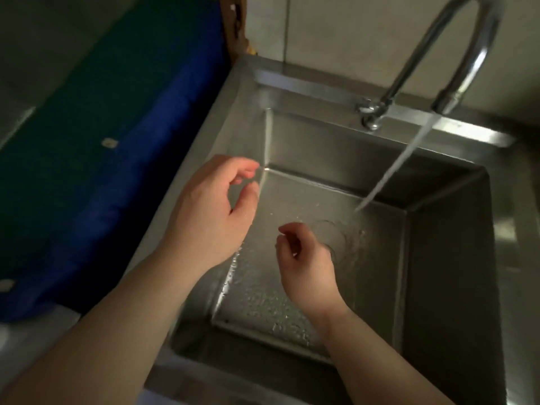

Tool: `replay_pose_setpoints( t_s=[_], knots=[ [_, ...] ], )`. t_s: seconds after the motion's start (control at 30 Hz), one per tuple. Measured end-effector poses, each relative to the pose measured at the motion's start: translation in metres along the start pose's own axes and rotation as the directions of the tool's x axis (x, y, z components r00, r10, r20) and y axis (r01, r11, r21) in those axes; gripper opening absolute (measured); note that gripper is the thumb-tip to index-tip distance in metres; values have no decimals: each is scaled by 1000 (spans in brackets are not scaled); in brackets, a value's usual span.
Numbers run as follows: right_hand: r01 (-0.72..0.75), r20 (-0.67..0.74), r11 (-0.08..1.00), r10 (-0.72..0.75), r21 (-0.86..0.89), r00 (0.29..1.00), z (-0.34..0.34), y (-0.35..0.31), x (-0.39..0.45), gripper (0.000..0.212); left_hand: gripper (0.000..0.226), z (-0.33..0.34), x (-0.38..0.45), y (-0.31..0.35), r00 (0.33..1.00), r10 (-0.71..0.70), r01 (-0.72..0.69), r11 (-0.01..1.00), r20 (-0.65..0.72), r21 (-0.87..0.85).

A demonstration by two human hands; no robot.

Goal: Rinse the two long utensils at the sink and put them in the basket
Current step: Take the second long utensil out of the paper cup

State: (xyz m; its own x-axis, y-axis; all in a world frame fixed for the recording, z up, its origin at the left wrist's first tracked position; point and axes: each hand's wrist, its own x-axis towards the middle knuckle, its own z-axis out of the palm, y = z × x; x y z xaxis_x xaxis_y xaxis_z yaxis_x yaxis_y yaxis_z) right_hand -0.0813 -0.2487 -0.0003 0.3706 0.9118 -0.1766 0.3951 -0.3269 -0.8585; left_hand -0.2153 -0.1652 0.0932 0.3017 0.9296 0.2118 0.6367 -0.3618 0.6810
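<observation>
Both of my hands hang over the steel sink [450, 287], and neither holds anything. My left hand [210, 211] is above the sink's left rim, fingers loosely curled and apart. My right hand [304, 258] is lower, inside the basin near the drain [342, 241], fingers curled with gaps between them. Water [400, 162] runs from the curved tap [455, 54] and lands on the basin floor just right of my right hand. No long utensil and no basket is in view.
A blue and green surface [102, 141] lies to the left of the sink, with two small pale tags on it. A tiled wall [336, 30] stands behind the tap. The basin floor is wet with droplets.
</observation>
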Motion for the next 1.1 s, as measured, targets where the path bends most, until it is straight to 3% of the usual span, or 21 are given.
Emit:
replay_pose_setpoints(
  t_s=[0.17, 0.37, 0.57, 0.7, 0.87, 0.93, 1.0, 1.03, 1.1],
  knots=[
    [178, 78, 980, -185, 94, 980, 37, -70, -14, 14, 24, -72, -26, -16, 986, -16, 25, 998, -165, 51],
    [218, 274, 962, -257, 166, 927, 105, -133, -32, 18, 27, -149, -84, -65, 908, -167, 207, 976, -385, 63],
    [195, 529, 971, -239, 138, 814, 177, -183, -48, 21, 33, -193, -148, -119, 789, -273, 423, 891, -550, 166],
    [219, 655, 966, -252, 134, 712, 212, -210, -55, 31, 41, -209, -180, -142, 720, -297, 490, 858, -627, 156],
    [46, 731, 989, -135, 140, 669, 242, -229, -61, 54, 75, -202, -214, -184, 621, -504, 641, 768, -601, 18],
    [17, 736, 986, -134, 164, 664, 250, -231, -61, 44, 92, -190, -224, -200, 578, -612, 689, 721, -540, -79],
    [23, 725, 981, -159, 193, 670, 255, -233, -61, 21, 105, -177, -232, -211, 518, -724, 718, 657, -456, -227],
    [32, 712, 979, -170, 203, 682, 257, -234, -61, 12, 108, -172, -234, -215, 491, -767, 714, 626, -413, -314],
    [58, 689, 977, -187, 207, 701, 261, -234, -61, 13, 102, -162, -236, -221, 479, -790, 678, 609, -382, -412]
  ],
)
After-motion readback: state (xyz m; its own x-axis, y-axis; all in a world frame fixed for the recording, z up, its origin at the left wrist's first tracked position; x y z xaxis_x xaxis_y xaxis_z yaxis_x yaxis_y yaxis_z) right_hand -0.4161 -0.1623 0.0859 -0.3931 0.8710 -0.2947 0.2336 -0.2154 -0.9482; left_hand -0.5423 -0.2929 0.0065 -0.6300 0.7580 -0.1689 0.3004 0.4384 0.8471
